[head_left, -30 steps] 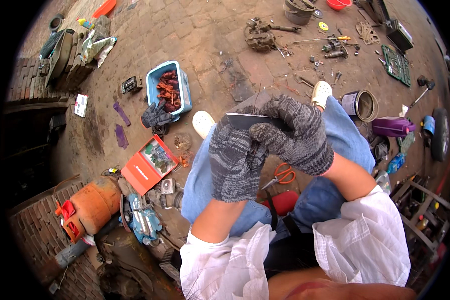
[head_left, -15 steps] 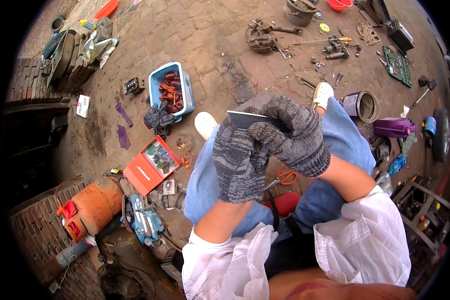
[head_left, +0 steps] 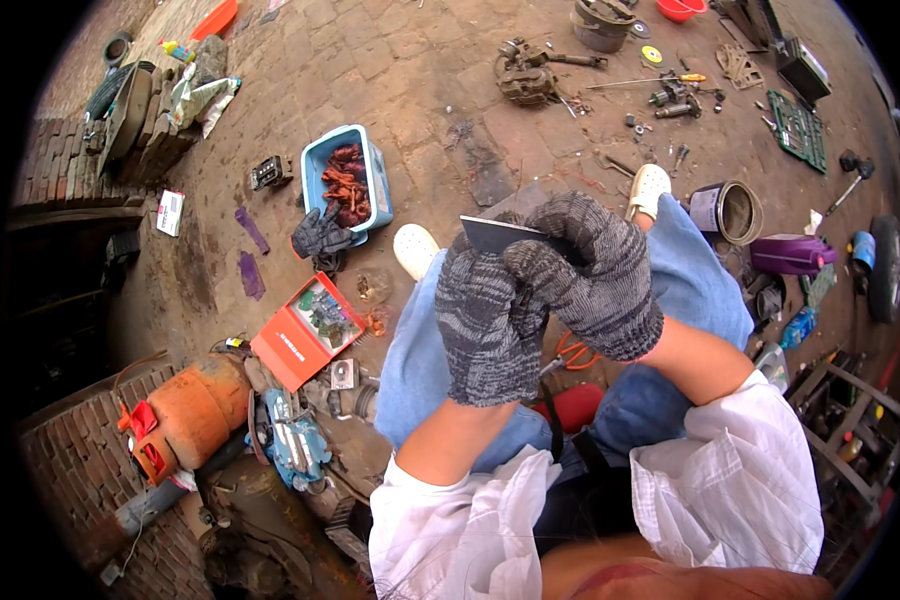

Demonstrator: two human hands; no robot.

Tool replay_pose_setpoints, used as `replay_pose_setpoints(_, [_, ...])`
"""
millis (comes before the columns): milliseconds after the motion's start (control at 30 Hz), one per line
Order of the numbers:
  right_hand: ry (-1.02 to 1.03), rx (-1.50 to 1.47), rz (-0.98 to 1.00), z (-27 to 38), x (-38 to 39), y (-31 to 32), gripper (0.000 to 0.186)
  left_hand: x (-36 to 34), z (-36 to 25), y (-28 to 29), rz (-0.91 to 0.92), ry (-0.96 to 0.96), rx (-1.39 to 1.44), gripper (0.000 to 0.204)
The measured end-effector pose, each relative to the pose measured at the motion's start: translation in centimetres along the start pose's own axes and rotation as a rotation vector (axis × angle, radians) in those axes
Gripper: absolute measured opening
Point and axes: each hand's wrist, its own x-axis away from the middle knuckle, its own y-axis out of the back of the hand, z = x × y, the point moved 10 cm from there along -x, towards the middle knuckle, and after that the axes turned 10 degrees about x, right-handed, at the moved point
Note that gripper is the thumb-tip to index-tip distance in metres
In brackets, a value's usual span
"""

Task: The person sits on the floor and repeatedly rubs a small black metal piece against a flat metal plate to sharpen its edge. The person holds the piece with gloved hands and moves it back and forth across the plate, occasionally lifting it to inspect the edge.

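Observation:
Both my hands wear grey-black knitted gloves and meet in front of my knees. A thin, dark flat plate (head_left: pixel 505 235) with a pale edge stands out between them. My right hand (head_left: pixel 605 280) grips its right end, thumb against the near face and fingers curled over. Below and to the left, my left hand (head_left: pixel 490 330) is closed against the plate's underside, its fingertips mostly hidden. Under my hands, scissors with orange handles (head_left: pixel 576 353) lie between my legs, next to a red object (head_left: pixel 577 405).
A blue tub (head_left: pixel 378 185) of reddish-brown wire-like coils stands ahead left, with spare gloves (head_left: pixel 320 233) on its near rim. Nearer lie an open red box (head_left: pixel 292 348) and an orange gas cylinder (head_left: pixel 202 410). To the right are a metal can (head_left: pixel 708 210), purple jug (head_left: pixel 785 253) and green tool case (head_left: pixel 798 130).
The plate tilts slightly more, its right end lower. Both hands keep their hold and sit a little further right and down in the picture; the whole scene has shifted slightly right.

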Motion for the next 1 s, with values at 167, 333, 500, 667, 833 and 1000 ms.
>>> replay_pose_setpoints(167, [0.08,0.096,-0.012,1.0,-0.3,0.6,0.019,-0.1,-0.9,0.7,-0.081,-0.057,-0.151,0.033])
replay_pose_setpoints(333, [0.154,0.139,0.004,1.6,-0.5,0.9,0.019,0.0,-2.5,0.7,-0.045,-0.316,-0.67,0.019])
replay_pose_setpoints(500, [0.121,0.082,0.023,1.1,-0.7,0.9,0.018,0.0,-1.9,0.0,-0.011,-0.219,-0.588,0.018])
replay_pose_setpoints(667, [0.013,-0.132,-0.068,-0.2,-0.3,0.6,0.016,-0.1,-0.4,0.1,-0.022,-0.081,-0.347,0.018])
replay_pose_setpoints(833, [-0.125,-0.278,0.053,-1.0,-0.7,-0.1,0.017,-0.3,0.2,0.3,-0.035,-0.033,-0.268,0.018])
replay_pose_setpoints(1000, [-0.216,-0.337,0.383,-2.5,-0.6,-1.9,0.024,-0.1,0.0,0.3,-0.039,-0.035,-0.276,0.019])
